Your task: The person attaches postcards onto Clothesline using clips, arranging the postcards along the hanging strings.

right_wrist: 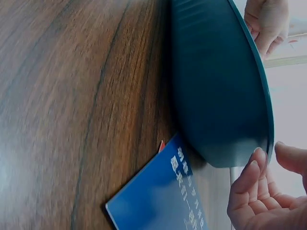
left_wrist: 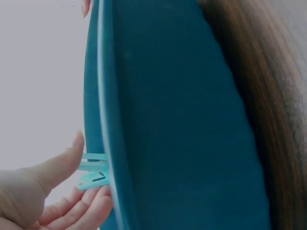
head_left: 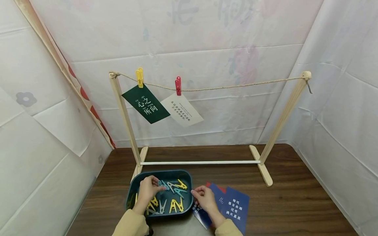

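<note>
A teal tray [head_left: 131, 188] on the dark wooden table holds several yellow, grey and teal clothespins [head_left: 176, 206]. My left hand [head_left: 156, 187] reaches into the tray and pinches a light teal clothespin [left_wrist: 93, 170] between thumb and fingers, close to the tray wall [left_wrist: 168, 120]. With fingers loosely curved and nothing in them, my right hand [head_left: 196, 194] lies at the tray's right rim [right_wrist: 266, 124], above a stack of blue cards [head_left: 236, 206]. In the right wrist view its fingers [right_wrist: 249, 184] sit just off the rim, next to a blue card [right_wrist: 163, 201].
A wooden rack [head_left: 125, 118] stands behind the tray with twine [head_left: 236, 87] strung across its posts. A yellow peg [head_left: 139, 77] holds a green card [head_left: 146, 104]; a red peg [head_left: 178, 86] holds a white card [head_left: 186, 109]. White sheets wall in the table.
</note>
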Demonstrator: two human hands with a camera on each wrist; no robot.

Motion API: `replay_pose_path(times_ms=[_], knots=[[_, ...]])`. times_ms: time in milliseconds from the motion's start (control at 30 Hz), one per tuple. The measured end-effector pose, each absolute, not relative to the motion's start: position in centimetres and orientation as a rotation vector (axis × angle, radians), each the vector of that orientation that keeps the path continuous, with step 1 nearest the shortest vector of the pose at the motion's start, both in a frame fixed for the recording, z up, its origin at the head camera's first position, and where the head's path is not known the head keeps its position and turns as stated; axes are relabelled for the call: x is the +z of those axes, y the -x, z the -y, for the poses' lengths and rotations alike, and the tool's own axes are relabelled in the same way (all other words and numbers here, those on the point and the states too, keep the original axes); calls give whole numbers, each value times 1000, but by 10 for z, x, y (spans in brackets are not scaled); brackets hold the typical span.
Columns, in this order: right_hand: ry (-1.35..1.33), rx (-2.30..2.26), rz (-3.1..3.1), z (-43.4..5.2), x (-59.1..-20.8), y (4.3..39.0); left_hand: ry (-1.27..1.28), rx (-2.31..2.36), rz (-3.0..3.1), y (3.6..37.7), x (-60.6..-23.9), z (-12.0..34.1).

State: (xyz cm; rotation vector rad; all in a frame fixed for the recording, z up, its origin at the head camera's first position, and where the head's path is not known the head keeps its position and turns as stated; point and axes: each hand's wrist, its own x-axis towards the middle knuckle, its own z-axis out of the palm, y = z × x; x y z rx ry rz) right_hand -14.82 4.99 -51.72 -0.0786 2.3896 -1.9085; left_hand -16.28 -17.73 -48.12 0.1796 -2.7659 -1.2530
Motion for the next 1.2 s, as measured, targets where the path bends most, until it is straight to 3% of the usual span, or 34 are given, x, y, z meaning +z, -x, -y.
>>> replay_pose_path(times_ms=[1200], knots=[[15, -1480, -2771, -134, -514, 136, -207, -1390, 2546, 132, -445, 156]])
